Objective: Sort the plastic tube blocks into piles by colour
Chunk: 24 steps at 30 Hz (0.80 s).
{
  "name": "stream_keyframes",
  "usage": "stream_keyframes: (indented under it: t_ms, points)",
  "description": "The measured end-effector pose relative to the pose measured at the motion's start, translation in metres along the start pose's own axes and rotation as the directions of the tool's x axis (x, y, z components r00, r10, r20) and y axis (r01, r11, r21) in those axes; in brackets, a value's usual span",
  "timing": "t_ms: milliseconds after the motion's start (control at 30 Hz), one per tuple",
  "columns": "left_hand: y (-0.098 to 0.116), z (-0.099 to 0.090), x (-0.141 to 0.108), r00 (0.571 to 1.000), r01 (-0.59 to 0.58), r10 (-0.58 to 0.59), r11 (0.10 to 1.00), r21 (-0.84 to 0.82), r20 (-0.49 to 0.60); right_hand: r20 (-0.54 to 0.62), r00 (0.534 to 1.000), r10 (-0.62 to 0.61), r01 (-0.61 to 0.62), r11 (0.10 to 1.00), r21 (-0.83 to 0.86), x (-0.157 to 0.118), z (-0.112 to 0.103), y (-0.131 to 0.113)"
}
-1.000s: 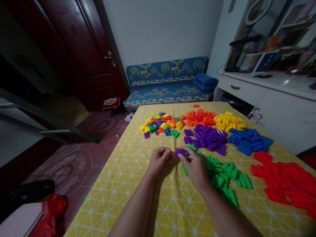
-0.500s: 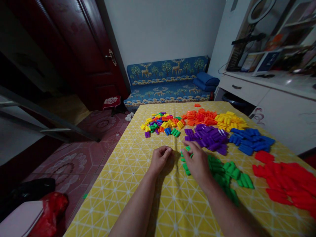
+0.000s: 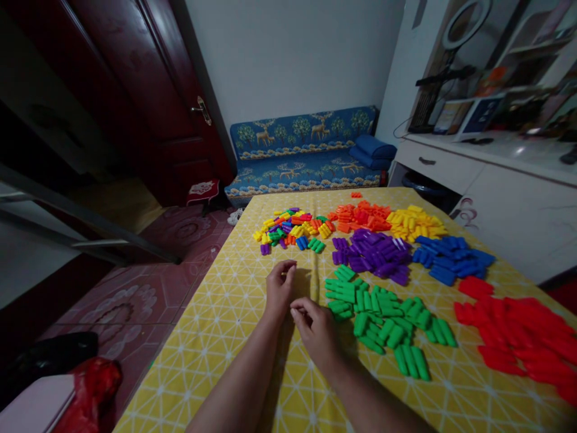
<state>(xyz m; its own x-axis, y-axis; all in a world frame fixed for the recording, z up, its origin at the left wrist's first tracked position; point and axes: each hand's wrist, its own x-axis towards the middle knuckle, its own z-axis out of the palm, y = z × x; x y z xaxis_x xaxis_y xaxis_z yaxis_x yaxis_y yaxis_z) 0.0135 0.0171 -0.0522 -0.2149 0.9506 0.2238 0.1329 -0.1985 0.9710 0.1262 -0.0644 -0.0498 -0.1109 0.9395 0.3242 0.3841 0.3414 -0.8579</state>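
Observation:
My left hand [image 3: 280, 290] rests low over the yellow patterned tablecloth, fingers loosely curved and a gap between thumb and forefinger. Just right of it and nearer to me, my right hand [image 3: 315, 331] has its fingers bent, with thumb and fingertips slightly apart. Neither hand shows anything in its grasp. Beside the right hand spreads a pile of green plastic building pieces [image 3: 383, 310], shaped like short joined tubes. Beyond the hands sits a mixed-colour pile of such pieces [image 3: 291, 228], with a green piece [image 3: 316, 245] at its near edge.
Sorted piles lie across the table [image 3: 216, 355]: purple pieces [image 3: 376, 252], orange pieces [image 3: 360, 215], yellow pieces [image 3: 417, 224], blue pieces [image 3: 453, 258] and red pieces [image 3: 518, 331]. A patterned sofa [image 3: 302, 147] stands past the far edge, a white cabinet [image 3: 509, 210] to the right.
My right hand has moved left and toward me, off the green pile, and is close to my left hand. The left hand's thumb and forefinger have parted. The view shifted slightly.

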Motion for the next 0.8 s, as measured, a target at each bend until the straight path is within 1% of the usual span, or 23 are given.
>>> stream_keyframes:
  t_ms: [67,100,167,200,233,267,333,367,433,500,567,667,700,733,767,800]
  points:
    - [-0.003,0.003,0.009,0.989,-0.143,0.139,0.984,0.104,0.044,-0.048,0.998,-0.048,0.051,0.997,0.065,-0.001,0.0,-0.003]
    - [-0.004,0.006,0.016,0.971,-0.236,0.222,0.955,0.178,0.093,-0.069,0.995,-0.076,0.082,0.993,0.09,-0.002,0.0,-0.004]
    - [-0.005,0.015,0.032,0.904,-0.42,0.358,0.845,0.331,0.232,-0.098,0.987,-0.128,0.14,0.983,0.122,-0.003,0.0,-0.007]
    - [-0.004,0.02,0.04,0.867,-0.49,0.388,0.775,0.398,0.312,-0.104,0.983,-0.152,0.165,0.978,0.128,-0.004,0.0,-0.008]
    - [-0.003,0.027,0.049,0.838,-0.538,0.387,0.708,0.457,0.385,-0.109,0.979,-0.173,0.186,0.974,0.129,-0.004,-0.001,-0.009]
    - [-0.002,0.034,0.056,0.817,-0.566,0.361,0.649,0.508,0.45,-0.112,0.976,-0.186,0.2,0.971,0.128,-0.004,-0.001,-0.009]
    - [-0.001,0.048,0.067,0.793,-0.593,0.271,0.549,0.589,0.546,-0.119,0.973,-0.2,0.214,0.969,0.124,-0.004,-0.002,-0.009]
    - [0.0,0.054,0.071,0.79,-0.597,0.235,0.507,0.622,0.567,-0.125,0.971,-0.202,0.217,0.968,0.122,-0.004,-0.002,-0.008]
    - [0.0,0.063,0.075,0.795,-0.595,0.203,0.443,0.671,0.572,-0.131,0.97,-0.206,0.222,0.967,0.122,-0.004,-0.002,-0.009]
    - [0.0,0.067,0.076,0.821,-0.566,0.204,0.409,0.716,0.533,-0.129,0.969,-0.211,0.227,0.967,0.12,-0.004,-0.003,-0.009]
    - [0.001,0.066,0.077,0.855,-0.517,0.193,0.393,0.76,0.482,-0.125,0.969,-0.215,0.229,0.967,0.115,-0.004,-0.003,-0.009]
    - [0.003,0.057,0.077,0.878,-0.476,0.162,0.384,0.791,0.45,-0.124,0.968,-0.218,0.232,0.966,0.113,-0.003,-0.003,-0.008]
    - [0.004,0.053,0.076,0.883,-0.466,0.155,0.396,0.791,0.443,-0.124,0.968,-0.216,0.231,0.966,0.116,-0.003,-0.003,-0.008]
    - [0.004,0.048,0.074,0.892,-0.448,0.152,0.428,0.785,0.426,-0.127,0.969,-0.211,0.227,0.966,0.121,-0.002,-0.003,-0.008]
    - [0.005,0.043,0.07,0.905,-0.419,0.151,0.486,0.767,0.399,-0.132,0.97,-0.204,0.22,0.967,0.125,-0.001,-0.004,-0.008]
    - [0.006,0.037,0.065,0.924,-0.37,0.146,0.584,0.723,0.354,-0.14,0.971,-0.196,0.214,0.968,0.129,0.0,-0.004,-0.008]
